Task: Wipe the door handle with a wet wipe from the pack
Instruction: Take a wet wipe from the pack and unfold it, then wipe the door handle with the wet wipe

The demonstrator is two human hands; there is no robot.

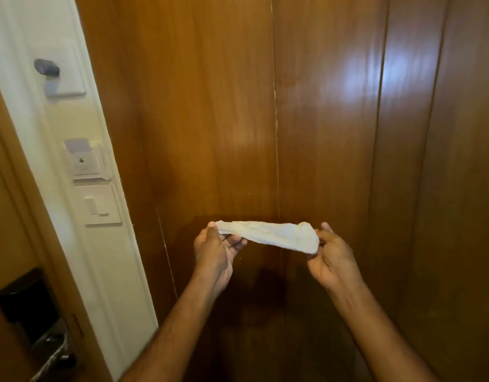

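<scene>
A white wet wipe (270, 235) is stretched out between both hands in front of glossy wooden panels. My left hand (216, 250) pinches its left end between thumb and fingers. My right hand (332, 259) grips the bunched right end. The metal door handle (53, 352) sits at the lower left on the door, below a black lock plate (25, 296), well to the left of my hands. The wipe pack is not in view.
A white wall strip holds a key-card slot (86, 161), a light switch (98, 205) and an upper plate with a dark knob (46, 68). Brown wooden panels (334, 119) fill the middle and right.
</scene>
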